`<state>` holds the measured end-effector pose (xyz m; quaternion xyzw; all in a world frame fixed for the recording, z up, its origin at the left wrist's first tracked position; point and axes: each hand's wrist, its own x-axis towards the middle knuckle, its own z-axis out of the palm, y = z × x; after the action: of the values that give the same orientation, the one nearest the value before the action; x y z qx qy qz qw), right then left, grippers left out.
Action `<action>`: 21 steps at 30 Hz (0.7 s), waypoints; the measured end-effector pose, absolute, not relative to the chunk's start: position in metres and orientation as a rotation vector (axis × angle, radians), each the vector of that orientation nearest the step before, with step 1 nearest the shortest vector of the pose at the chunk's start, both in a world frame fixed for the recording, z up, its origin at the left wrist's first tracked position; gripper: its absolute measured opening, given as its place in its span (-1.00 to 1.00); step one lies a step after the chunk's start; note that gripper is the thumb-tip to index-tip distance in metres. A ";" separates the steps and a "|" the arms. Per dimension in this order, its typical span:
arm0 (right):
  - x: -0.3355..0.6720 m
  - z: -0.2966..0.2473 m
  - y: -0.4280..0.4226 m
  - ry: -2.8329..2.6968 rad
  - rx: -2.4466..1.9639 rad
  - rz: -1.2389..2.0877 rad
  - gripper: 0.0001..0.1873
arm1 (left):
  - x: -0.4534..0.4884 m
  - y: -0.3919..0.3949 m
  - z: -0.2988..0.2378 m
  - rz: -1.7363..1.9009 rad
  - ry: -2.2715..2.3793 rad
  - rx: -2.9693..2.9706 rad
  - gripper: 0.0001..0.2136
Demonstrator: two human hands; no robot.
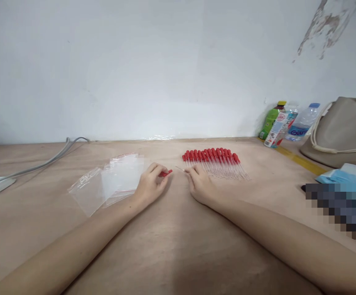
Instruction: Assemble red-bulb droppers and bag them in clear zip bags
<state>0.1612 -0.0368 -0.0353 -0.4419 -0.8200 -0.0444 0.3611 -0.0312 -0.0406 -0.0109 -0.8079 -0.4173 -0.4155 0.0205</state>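
Note:
Between the fingers of my left hand (151, 183) is a red rubber dropper bulb (166, 173), its end pointing right. My right hand (201, 185) pinches a thin clear dropper tube (179, 168), whose tip points left toward the bulb. A small gap separates the tube from the bulb. Just behind and to the right of my right hand lies a row of several droppers (217, 159) with red bulbs and clear stems, bulbs toward the wall. Overlapping clear zip bags (121, 174) lie flat to the left of my left hand.
Bottles, including a green one (270, 121) and one with a blue cap (302, 123), stand by the wall at right. Close by are a taupe bag (344, 127), a light-blue pack (350, 180) and yellow tape (299, 160). Grey cables (53, 159) cross the table's left side.

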 end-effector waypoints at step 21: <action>0.190 -0.031 -0.047 -2.189 -0.987 -0.080 -0.78 | -0.022 -0.048 -0.021 -1.357 -1.566 -2.920 -0.76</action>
<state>0.1895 -0.0470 -0.0312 -0.3830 -0.8497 -0.0310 0.3611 -0.0221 -0.0478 -0.0211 -0.7959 -0.4269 -0.3699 -0.2178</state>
